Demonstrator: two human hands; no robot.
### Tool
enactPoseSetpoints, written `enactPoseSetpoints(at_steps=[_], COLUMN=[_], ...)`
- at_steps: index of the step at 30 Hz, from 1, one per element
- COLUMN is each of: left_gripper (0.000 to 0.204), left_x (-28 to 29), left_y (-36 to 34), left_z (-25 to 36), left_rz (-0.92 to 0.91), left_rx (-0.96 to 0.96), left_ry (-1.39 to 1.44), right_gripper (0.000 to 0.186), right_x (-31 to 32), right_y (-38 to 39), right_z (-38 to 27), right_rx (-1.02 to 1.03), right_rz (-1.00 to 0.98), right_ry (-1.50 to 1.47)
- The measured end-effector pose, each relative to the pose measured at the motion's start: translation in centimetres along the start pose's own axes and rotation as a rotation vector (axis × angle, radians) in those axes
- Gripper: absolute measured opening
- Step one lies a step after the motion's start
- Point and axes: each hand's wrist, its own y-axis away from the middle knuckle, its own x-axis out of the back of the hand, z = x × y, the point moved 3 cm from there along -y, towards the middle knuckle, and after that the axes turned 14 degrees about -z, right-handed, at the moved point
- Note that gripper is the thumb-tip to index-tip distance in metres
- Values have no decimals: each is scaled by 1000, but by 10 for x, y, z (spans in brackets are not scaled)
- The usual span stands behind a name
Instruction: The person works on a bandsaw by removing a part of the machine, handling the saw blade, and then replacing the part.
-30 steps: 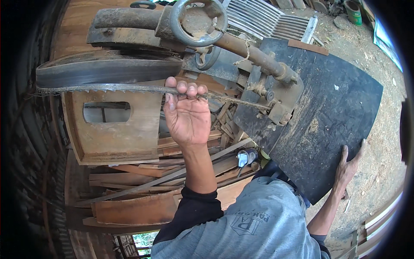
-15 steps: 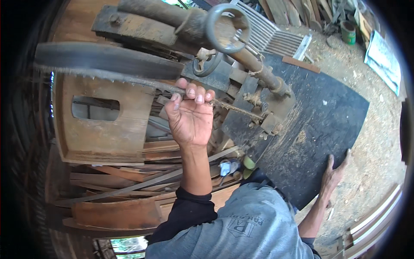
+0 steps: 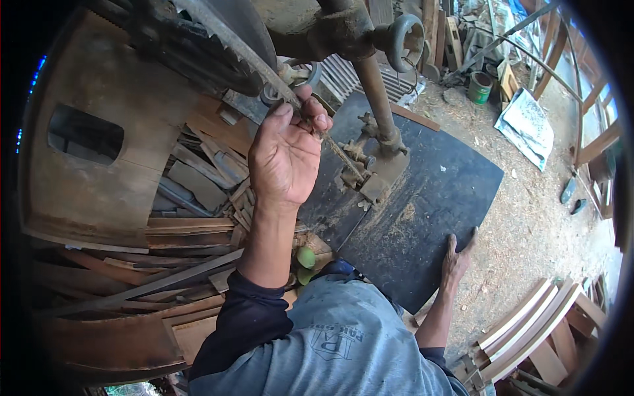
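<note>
In my left hand (image 3: 287, 155) is the toothed band saw blade (image 3: 247, 56), pinched between thumb and curled fingers. The blade comes down from the large wheel (image 3: 191, 39) at the upper left. Below the hand it continues, caked with sawdust, to a guide block (image 3: 374, 188) on the black saw table (image 3: 422, 231). My right hand (image 3: 456, 264) grips the table's right edge, thumb on top; its other fingers are partly hidden. A handwheel (image 3: 404, 43) and an upright post (image 3: 374, 92) of the saw stand beyond the left hand.
Wood offcuts (image 3: 198, 178) lie heaped left of the table, beside a wooden panel with a cutout (image 3: 72, 191). Curved wooden pieces (image 3: 528, 323) are stacked at the lower right. A green can (image 3: 479, 88) and a pale sheet (image 3: 526, 129) are on the sawdust-strewn floor.
My view has shifted, so the saw table sits further left and more floor shows. The wheel and blade appear more steeply slanted. Both hands keep their holds.
</note>
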Motion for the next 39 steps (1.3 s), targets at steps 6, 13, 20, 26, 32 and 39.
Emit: enactPoseSetpoints(at_steps=[6, 13, 20, 26, 32, 39], left_gripper=[34, 32, 32, 33, 25, 28], left_x=[1, 3, 5, 1, -1, 5], left_y=[-1, -4, -4, -5, -6, -3], left_z=[2, 3, 2, 3, 3, 3], left_rz=[-15, -41, -56, -72, -63, -57], left_rx=[24, 51, 34, 46, 23, 0], left_ry=[-40, -68, -51, -51, -16, -50], right_gripper=[71, 70, 71, 72, 71, 70], right_x=[1, -3, -4, -4, -4, -2], right_y=[2, 4, 2, 3, 5, 7], right_z=[-1, 3, 9, 8, 5, 2], right_rx=[27, 57, 61, 76, 77, 59], right_rz=[32, 41, 62, 76, 98, 78], right_ry=[42, 70, 96, 94, 115, 75])
